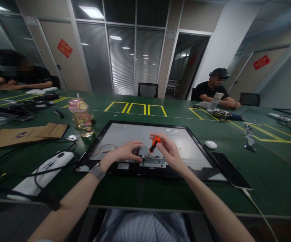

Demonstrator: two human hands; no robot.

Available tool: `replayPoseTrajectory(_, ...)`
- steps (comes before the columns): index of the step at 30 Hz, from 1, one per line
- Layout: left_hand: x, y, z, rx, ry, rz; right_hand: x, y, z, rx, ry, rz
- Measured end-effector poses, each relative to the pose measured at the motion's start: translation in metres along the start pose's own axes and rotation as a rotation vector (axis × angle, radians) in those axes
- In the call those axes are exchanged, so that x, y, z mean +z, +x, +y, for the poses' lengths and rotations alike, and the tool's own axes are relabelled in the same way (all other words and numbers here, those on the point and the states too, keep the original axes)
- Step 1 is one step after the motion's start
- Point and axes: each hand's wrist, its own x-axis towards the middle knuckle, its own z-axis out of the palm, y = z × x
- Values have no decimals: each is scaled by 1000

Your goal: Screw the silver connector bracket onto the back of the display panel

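Note:
An orange and black screwdriver (155, 144) is tilted in my right hand (170, 151), its shaft pointing down at a metal bracket (152, 164). That bracket lies near the front edge of a flat display panel (183, 141) with a grey metal back and black frame. My left hand (127, 151) rests at the bracket's left end, thumb and fingers apart, fingertips at its edge. A dark patch between that thumb and fingers is hard to make out. Thin wires (101, 149) lie on the panel left of my left hand.
Left stand a pink-lidded bottle (81, 117), a paper bag (27, 134), and a white power strip (42, 174) with black cables. At right lie a phone (231, 169) on a cable and a white rounded case (211, 144). A metal bowl (222, 114) sits farther off. People sit across the green table (135, 193).

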Motion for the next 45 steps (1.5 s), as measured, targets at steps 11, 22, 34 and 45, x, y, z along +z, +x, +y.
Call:
replayPoseTrajectory(11, -3, -2, 6, -7, -9, -10, -1, 0, 5, -26, -142, 126)
replayPoseTrajectory(22, -1, 0, 2, 15, 8, 0, -1, 1, 2, -70, -160, 170)
replayPoseTrajectory(34, -3, 0, 5, 31, 7, -2, -3, 2, -4, -49, -174, 74)
replayPoseTrajectory(45, -1, 0, 2, 13, 3, -3, 1, -2, 3, -60, -174, 123)
